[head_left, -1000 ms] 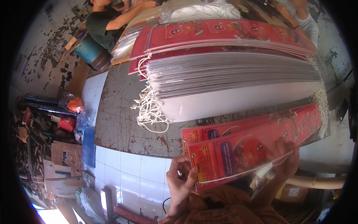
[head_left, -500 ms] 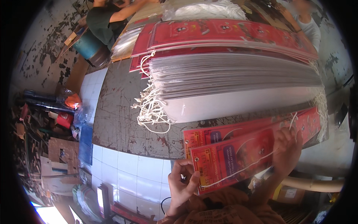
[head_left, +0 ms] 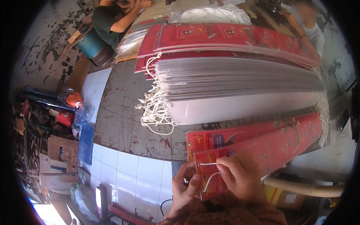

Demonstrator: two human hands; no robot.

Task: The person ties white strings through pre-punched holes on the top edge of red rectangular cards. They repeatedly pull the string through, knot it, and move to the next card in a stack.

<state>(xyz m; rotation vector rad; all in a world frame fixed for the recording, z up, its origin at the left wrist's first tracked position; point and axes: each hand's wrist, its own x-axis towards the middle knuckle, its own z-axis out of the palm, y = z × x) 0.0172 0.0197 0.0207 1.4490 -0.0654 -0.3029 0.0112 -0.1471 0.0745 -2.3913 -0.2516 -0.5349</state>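
A long red printed banner strip (head_left: 270,148) in clear plastic slants toward me at the table's near edge. My left hand (head_left: 183,190) grips its left end, with a small white knot showing by the fingers. My right hand (head_left: 242,175) is closed in a pinch on a white cord (head_left: 209,164). One stretch of the cord runs from the upper eyelet to my fingertips. Another stretch curves from the strip's lower corner up to the same hand. Beneath lies another red strip (head_left: 202,138) with a bare eyelet at its corner.
A thick stack of strips (head_left: 240,80) stands on the scratched dark table (head_left: 120,101), white cord loops (head_left: 155,112) hanging from its left end. More red banners (head_left: 225,35) lie behind, near a white cord bundle (head_left: 213,15). Two people sit across the table.
My right hand has come left along the strip to its eyelet end. The cord, earlier drawn out long to the right, now shows at the upper eyelet too. My left hand keeps its hold.
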